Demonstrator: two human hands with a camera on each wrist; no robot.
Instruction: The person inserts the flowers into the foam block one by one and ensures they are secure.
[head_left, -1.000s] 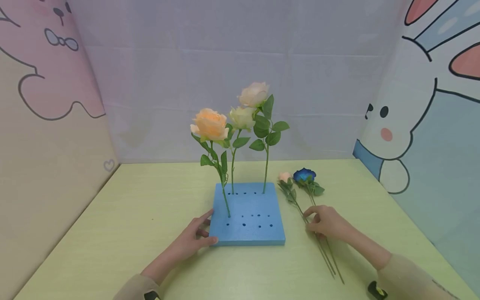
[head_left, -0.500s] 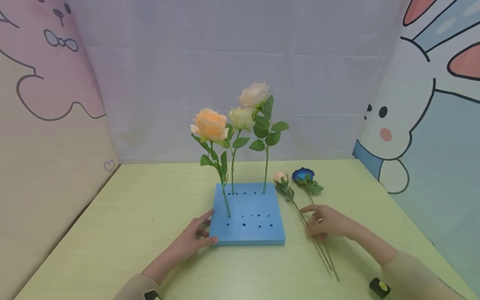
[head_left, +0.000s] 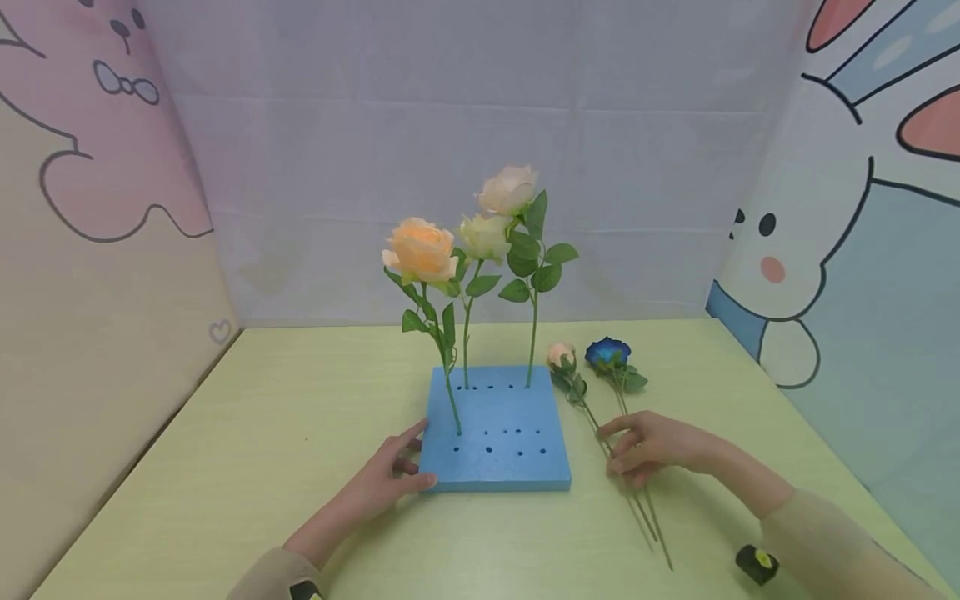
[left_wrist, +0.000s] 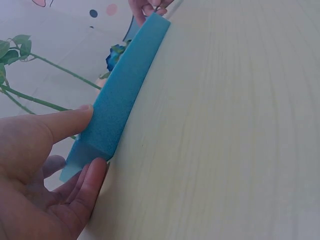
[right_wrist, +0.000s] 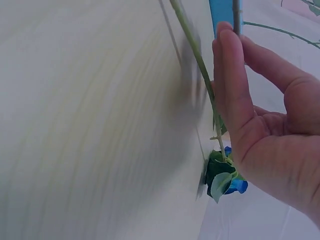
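Observation:
My left hand (head_left: 378,483) grips the front left corner of a blue foam block (head_left: 495,410), thumb at its top edge, fingers at its side in the left wrist view. Three artificial roses stand upright in the block: orange (head_left: 422,250), pale yellow (head_left: 484,237) and pale pink (head_left: 508,190). To the right, my right hand (head_left: 652,446) pinches the stem (right_wrist: 237,12) of a small peach rose (head_left: 561,356) between thumb and fingertips. A blue rose (head_left: 608,353) lies on the table beside it, its stem passing under that hand.
Several small holes dot the block's top. The pale wooden table (head_left: 225,433) meets a light cloth backdrop (head_left: 315,167), with cartoon-printed panels on both sides. A small black object (head_left: 757,564) with a yellow mark is by the right sleeve.
The peach rose's head has shifted slightly left, toward the block, as my right hand handles its stem. The stems' lower ends have also shifted left. My left hand stays at the block.

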